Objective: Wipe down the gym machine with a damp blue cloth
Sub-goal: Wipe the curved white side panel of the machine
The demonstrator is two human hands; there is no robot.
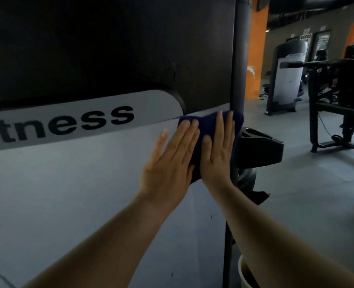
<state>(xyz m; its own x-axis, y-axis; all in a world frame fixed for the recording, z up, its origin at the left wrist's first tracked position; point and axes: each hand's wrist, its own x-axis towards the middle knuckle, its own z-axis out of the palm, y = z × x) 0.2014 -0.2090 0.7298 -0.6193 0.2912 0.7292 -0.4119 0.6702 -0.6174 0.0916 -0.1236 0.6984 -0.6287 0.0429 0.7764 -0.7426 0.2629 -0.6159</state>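
Closest in, two bare forearms rise from the bottom edge, elbows cut off by the frame. Down at the lower right, a pale bucket [247, 276] peeks out behind the right forearm, mostly hidden, contents too dark to read.

Up to the action: left hand [167, 163] and right hand [218, 149] lie side by side, fingers straight and flat, both pressing the blue cloth [201, 126] against the gym machine [78, 194]. Neither hand curls round it; palms simply push. Most of the cloth is covered by the hands, only its top edge and a strip between them showing. It sits on the pale grey panel, right at the panel's right edge, against the dark upright post [239, 59].

On the panel, black lettering [61, 123] reads "itness", the start cut off at the left edge. Above, the machine's upper part is dark and hard to make out.

Just beyond the post, a black moulded holder [259, 146] juts out, partly hidden.

Farther back across the grey floor [307, 173]: a black frame machine [338, 90], cut off at the right, another grey-panelled machine [288, 75], and an orange column [256, 48]. Wall signs there are too blurred to read.
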